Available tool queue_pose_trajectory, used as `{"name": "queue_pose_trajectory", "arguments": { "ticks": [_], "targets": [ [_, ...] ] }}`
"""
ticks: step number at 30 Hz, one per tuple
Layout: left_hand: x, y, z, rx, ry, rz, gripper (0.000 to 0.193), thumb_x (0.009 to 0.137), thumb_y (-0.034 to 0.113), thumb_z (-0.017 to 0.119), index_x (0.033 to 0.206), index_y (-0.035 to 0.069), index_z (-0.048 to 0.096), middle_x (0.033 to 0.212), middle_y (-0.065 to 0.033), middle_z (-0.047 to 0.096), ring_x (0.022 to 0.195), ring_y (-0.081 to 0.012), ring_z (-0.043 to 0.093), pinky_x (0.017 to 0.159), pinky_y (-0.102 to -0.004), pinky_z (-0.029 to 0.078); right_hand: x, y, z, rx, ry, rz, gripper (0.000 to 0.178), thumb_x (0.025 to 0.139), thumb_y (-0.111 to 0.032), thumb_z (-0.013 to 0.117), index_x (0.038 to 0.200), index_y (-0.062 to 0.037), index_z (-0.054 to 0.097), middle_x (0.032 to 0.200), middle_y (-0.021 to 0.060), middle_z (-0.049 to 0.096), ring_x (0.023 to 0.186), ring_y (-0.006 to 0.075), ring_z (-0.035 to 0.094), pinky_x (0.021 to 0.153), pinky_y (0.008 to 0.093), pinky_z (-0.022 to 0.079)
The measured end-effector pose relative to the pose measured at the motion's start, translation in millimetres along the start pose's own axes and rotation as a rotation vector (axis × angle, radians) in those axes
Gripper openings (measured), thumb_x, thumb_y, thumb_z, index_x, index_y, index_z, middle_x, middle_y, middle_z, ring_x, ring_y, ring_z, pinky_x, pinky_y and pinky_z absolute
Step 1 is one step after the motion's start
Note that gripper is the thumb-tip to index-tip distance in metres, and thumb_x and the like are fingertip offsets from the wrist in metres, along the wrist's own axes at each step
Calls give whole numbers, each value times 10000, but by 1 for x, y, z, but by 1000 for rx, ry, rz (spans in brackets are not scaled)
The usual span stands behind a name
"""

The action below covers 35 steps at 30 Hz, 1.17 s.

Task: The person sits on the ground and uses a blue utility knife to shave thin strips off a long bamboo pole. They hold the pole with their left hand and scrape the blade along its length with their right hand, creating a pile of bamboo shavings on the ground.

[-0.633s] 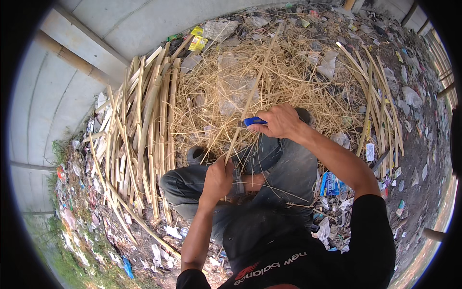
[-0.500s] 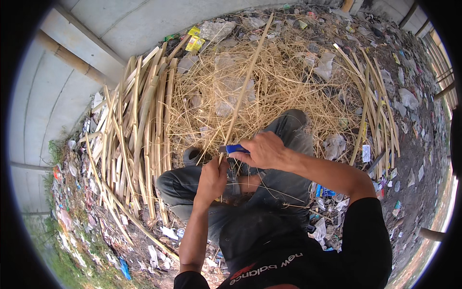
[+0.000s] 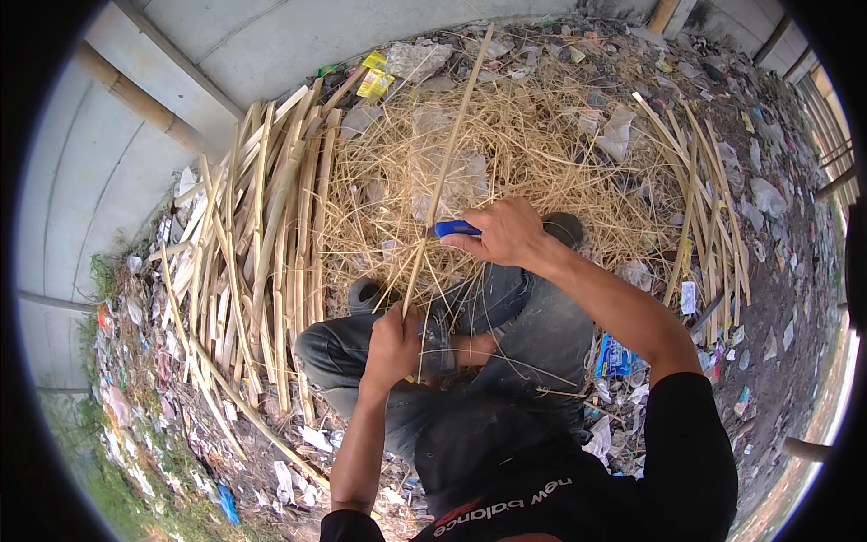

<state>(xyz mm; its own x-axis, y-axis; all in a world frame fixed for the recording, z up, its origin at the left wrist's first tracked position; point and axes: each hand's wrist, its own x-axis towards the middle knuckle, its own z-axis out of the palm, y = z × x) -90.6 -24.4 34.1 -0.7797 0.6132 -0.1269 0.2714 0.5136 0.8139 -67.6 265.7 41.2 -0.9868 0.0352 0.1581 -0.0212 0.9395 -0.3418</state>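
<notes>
My left hand [image 3: 394, 346] is closed around the lower end of a long, thin bamboo strip [image 3: 454, 135], which slants up and away from my lap. My right hand [image 3: 508, 233] grips a utility knife [image 3: 458, 228] with a blue handle. Its blade meets the strip a short way beyond my left hand. Thin curled bamboo shavings [image 3: 542, 144] lie in a wide heap on the ground past my crossed legs [image 3: 533, 334]. A few loose fibres hang over my legs.
To the left lies a large pile of split bamboo strips [image 3: 280, 235]. A smaller group of strips [image 3: 709, 208] rests on the right. Plastic scraps and litter cover the ground around. A grey panel wall [image 3: 289, 45] stands at the back and left.
My right hand and the knife have moved away from my left hand, farther up the strip. The strip's far end has shifted slightly left.
</notes>
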Motion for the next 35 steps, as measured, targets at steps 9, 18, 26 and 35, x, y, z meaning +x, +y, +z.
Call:
{"name": "queue_pose_trajectory", "arguments": {
  "ticks": [9,18,26,35],
  "targets": [
    [-6,-16,-11,-293,-170,-90,312,1117,248,530,999,-11,658,651,12,498,573,-112,476,547,-310,388,-9,-17,14,205,49,93,674,966,-738,557,834,-109,760,577,141,641,576,346,696,550,495,526],
    [2,-13,-11,-638,-456,-321,352,1141,315,507,1070,11,667,637,67,403,519,-50,381,478,-248,312,-34,-18,52,785,-93,293,699,1035,-654,541,784,-32,740,511,73,526,508,186,537,521,397,420],
    [-13,-17,-7,-300,-318,-229,402,1146,337,481,1170,-28,648,672,8,547,601,-87,538,556,-292,453,-45,-4,7,740,52,308,536,1019,-547,665,924,-23,734,582,-47,434,528,94,439,533,305,392],
    [-25,24,27,222,101,295,316,1083,216,591,1297,-11,639,862,-123,676,879,-180,679,816,-337,555,-58,-22,2,1621,424,587,291,1035,-355,718,912,-116,608,581,-101,416,442,7,346,407,236,243]
  ]
}}
